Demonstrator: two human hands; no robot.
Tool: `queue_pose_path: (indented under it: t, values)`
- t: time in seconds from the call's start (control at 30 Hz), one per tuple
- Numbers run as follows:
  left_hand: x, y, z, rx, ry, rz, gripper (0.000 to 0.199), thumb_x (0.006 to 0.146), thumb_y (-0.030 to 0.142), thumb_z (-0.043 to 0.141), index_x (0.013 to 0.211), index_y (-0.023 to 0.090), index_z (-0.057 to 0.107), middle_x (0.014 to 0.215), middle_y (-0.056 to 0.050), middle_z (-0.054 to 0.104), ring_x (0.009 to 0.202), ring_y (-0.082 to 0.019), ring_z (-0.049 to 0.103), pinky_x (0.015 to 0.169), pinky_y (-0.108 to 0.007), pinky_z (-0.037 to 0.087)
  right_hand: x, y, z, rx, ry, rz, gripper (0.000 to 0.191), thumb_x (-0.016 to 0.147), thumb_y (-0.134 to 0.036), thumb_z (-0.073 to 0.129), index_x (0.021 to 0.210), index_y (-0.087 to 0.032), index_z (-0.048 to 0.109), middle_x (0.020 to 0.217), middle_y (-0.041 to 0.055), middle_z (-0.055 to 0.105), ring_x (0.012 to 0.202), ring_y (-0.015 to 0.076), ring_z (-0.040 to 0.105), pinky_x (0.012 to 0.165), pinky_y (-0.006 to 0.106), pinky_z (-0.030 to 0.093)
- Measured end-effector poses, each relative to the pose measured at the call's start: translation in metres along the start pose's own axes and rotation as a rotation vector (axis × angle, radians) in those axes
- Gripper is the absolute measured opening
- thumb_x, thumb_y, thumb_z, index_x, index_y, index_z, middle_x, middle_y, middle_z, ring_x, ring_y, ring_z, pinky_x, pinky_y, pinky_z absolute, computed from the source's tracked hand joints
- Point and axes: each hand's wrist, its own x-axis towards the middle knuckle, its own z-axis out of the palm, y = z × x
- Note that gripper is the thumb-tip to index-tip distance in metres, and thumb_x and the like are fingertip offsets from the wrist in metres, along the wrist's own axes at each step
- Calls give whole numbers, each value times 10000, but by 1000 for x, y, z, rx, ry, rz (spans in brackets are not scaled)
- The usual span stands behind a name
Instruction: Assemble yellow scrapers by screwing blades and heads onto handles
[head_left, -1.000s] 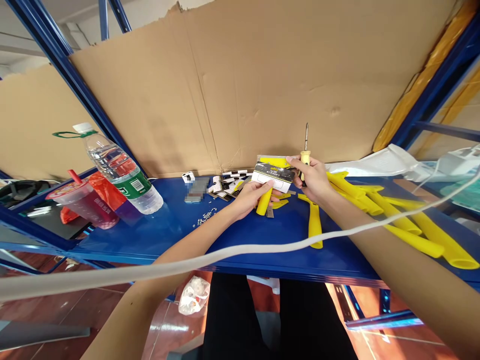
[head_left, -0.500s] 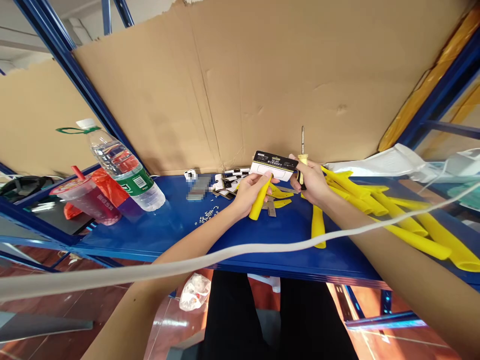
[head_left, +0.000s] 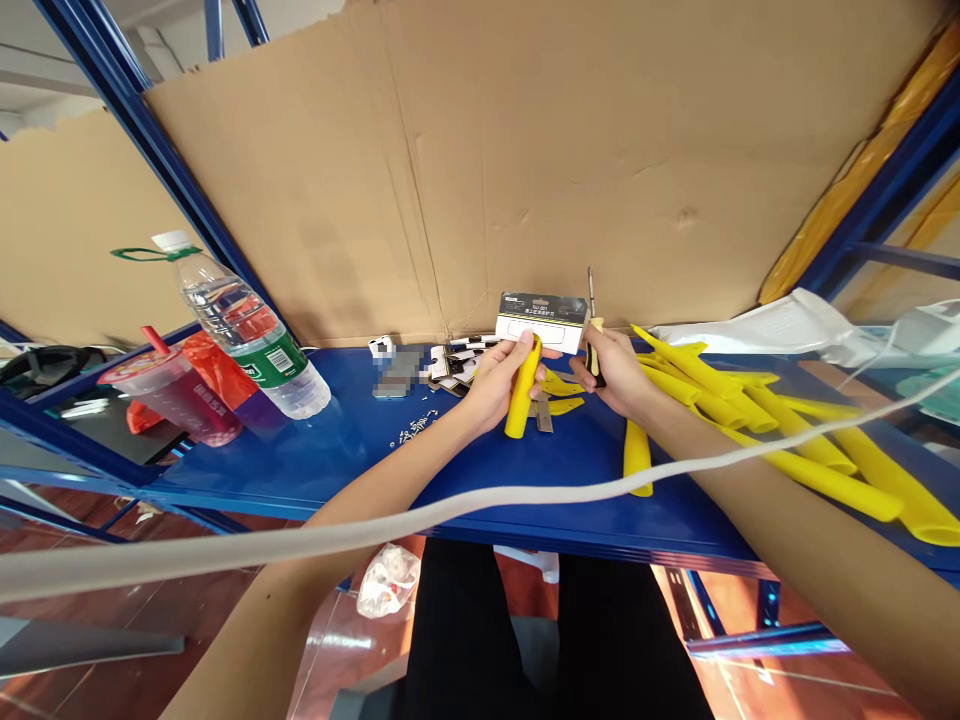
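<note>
Two hands — left hand (head_left: 493, 382) holding a black-labelled card (head_left: 541, 322), right hand (head_left: 616, 372) a screwdriver (head_left: 593, 352).

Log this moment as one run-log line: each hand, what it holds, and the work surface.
left hand: yellow plastic handle, printed card behind it | right hand: screwdriver | surface: blue steel shelf

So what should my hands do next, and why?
Probably lay the screwdriver down on the blue shelf: your right hand is tied up gripping it, while your left hand has the yellow handle and printed card bunched together.
</note>
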Motion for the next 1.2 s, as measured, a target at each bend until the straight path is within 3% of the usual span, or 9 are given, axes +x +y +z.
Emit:
queue_pose_path:
  t: [0.27,0.33,0.47,0.67,0.9,0.97,1.03,1.1,1.2]
  values:
    - [-2,16,1,-203,-56,-299,483,1144,562,673,827,209,582,675,5,411,578,-137,351,445,-249,270,-8,-2,2,-3,-184,58,627,809,-801,983,998,-252,744,1058,58,870,428,54,374,356,268,227]
    - [-4,19,-1,-224,-78,-350,474,1172,486,603,789,221,513,637,16,333,548,-138,280,431,-245,223,-10,-3,4,4,-219,96,674,751,-812,1021,931,-246,702,902,28,818,431,53,353,364,257,225]
    - [-6,21,-3,-218,-139,-459,500,1198,410,477,733,230,435,577,40,223,474,-117,154,401,-234,148,-12,-3,6,67,-280,122,662,703,-702,1099,867,-238,656,590,-93,502,416,38,276,394,222,202]
    - [-4,14,-3,-175,-210,-502,483,1172,356,405,782,186,634,569,23,348,399,-99,231,377,-233,192,-11,-6,9,129,-190,82,720,666,-533,1141,815,-259,492,489,-137,407,392,30,262,414,210,209]
    - [0,-11,2,-46,67,-299,369,1136,526,560,1102,181,684,826,-41,649,560,-146,557,469,-260,436,-1,-3,6,141,72,-36,698,609,-425,1141,887,-269,520,613,-139,471,418,37,360,387,214,250]
    - [-1,-18,2,84,205,-164,374,1109,546,659,1288,219,634,1033,-62,719,662,-156,636,495,-248,460,3,-1,3,122,176,-82,716,587,-442,1139,936,-281,536,661,-140,497,417,46,389,367,222,263]
    - [-3,-20,1,277,299,-3,590,1017,498,840,1492,274,570,1326,-105,721,850,-180,717,570,-239,515,6,0,2,84,236,-118,740,574,-481,1143,945,-289,533,679,-136,522,412,53,407,355,230,287]
    - [-6,-19,-2,489,293,157,849,931,387,950,1659,309,520,1583,-159,627,1121,-243,741,758,-272,609,6,0,2,48,239,-127,737,605,-549,1136,914,-291,519,631,-128,522,400,65,402,348,237,293]
    - [-7,-15,-6,720,198,329,916,963,306,900,1783,305,493,1776,-186,482,1500,-345,599,1140,-387,592,3,-2,4,14,183,-127,689,708,-681,1079,861,-288,534,510,-109,490,368,83,366,345,253,244]
